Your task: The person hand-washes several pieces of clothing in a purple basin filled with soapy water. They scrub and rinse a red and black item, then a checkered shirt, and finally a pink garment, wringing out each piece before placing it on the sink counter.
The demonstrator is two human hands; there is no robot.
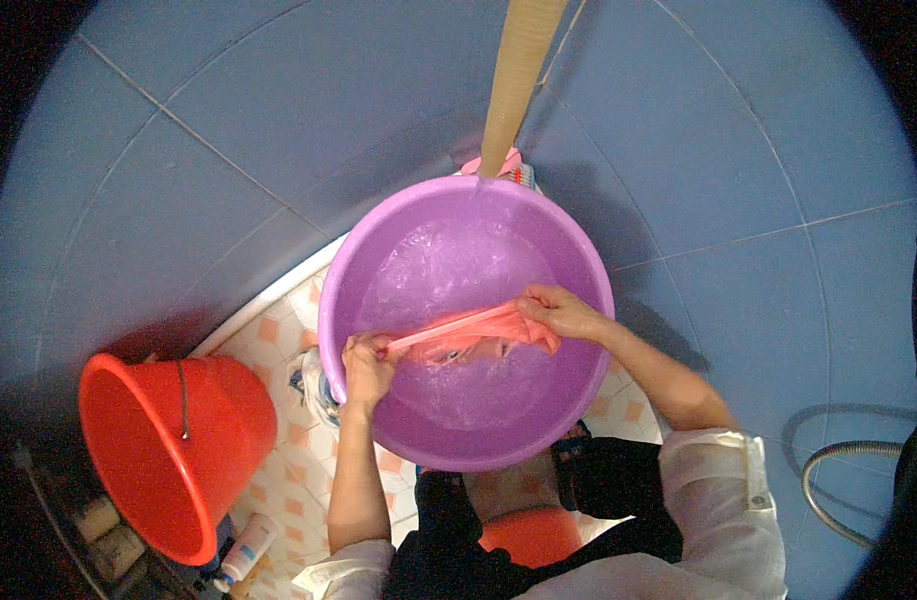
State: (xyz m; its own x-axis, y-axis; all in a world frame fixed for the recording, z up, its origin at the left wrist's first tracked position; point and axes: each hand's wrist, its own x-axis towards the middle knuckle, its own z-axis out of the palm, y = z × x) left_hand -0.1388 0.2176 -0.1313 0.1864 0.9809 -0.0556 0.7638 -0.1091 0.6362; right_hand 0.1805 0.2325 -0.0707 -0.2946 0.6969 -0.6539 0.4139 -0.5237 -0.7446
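A coral-pink piece of cloth [473, 330] is stretched between my two hands over a large purple plastic basin [458, 454]. My left hand [370, 367] pinches one end of its straight band near the basin's left wall. At the other end, my right hand [563, 310] grips the bunched fabric, fingers curled into it. The cloth's lower part hangs at or in the rippling clear water [458, 262]; how deep it dips is hard to tell. Beyond the far rim, a tan hose or pipe [520, 82] comes down to the basin.
A red bucket [233, 405] lies tilted on the patterned floor tiles [301, 472] at left, beside a white bottle [248, 547]. Whitish cloth [316, 390] sits against the basin. A brush [524, 177] and pink item [473, 162] lie behind it. Blue walls [728, 225] enclose the corner; a metal shower hose [811, 480] curves at right.
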